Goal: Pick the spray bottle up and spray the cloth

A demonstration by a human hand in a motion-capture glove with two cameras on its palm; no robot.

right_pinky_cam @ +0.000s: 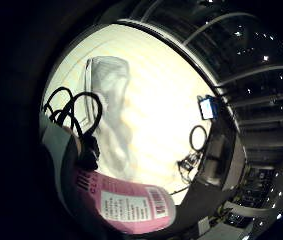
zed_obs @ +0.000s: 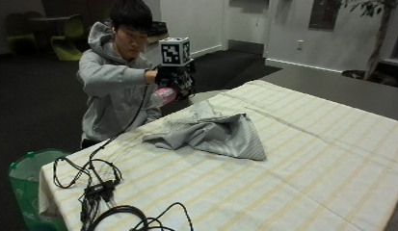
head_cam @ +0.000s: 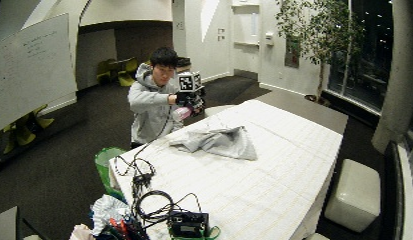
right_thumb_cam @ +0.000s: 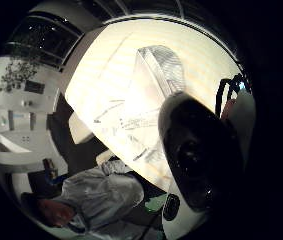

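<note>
Spray bottle (zed_obs: 163,96) gripped above cloth (zed_obs: 211,134)

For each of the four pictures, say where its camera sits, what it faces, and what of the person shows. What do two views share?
Little finger palm view: on the palm, facing bottle and cloth.
Thumb palm view: on the palm, facing cloth; sleeve shows.
Outside view: across the table, facing the person; right hand grips the bottle.
Wide outside view: farther back, whole room.
All share the cloth.

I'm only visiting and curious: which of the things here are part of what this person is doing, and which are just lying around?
Part of the job:
spray bottle, pink, held up in the gloved right hand
grey cloth, crumpled on the table

Lying about:
black cables on the table's near end
green bin beside the table
</note>
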